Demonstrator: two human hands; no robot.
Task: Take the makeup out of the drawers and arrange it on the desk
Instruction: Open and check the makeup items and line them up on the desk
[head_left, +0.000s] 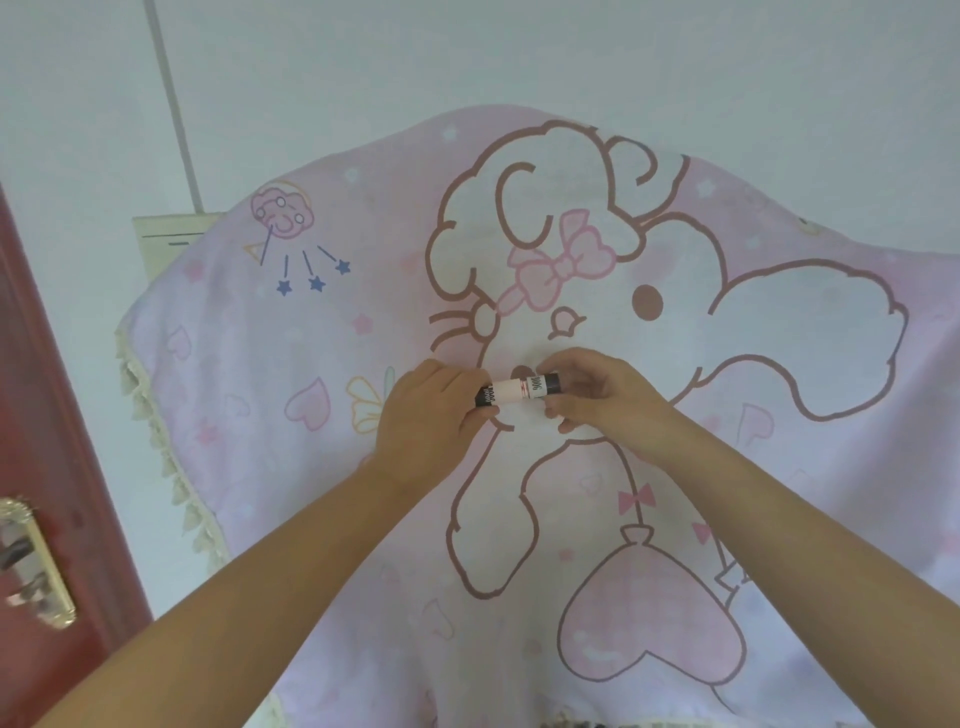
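From the head camera, your left hand (426, 410) and right hand (587, 392) each pinch one dark end of a small white-labelled cylindrical makeup tube (518, 393), held level just above the pink cartoon-printed cloth (311, 338) covering the desk, near centre; the red door (47, 415) stands at nine o'clock.

A cloth (675, 364) lay over the counter, its fringe hanging off the left edge. Two small tubes (519, 394) lay end to end near the cloth's middle, the left hand (426, 410) at one end, the right hand (597, 395) at the other. A door (47, 415) stood left of the counter, a wall (467, 62) behind.
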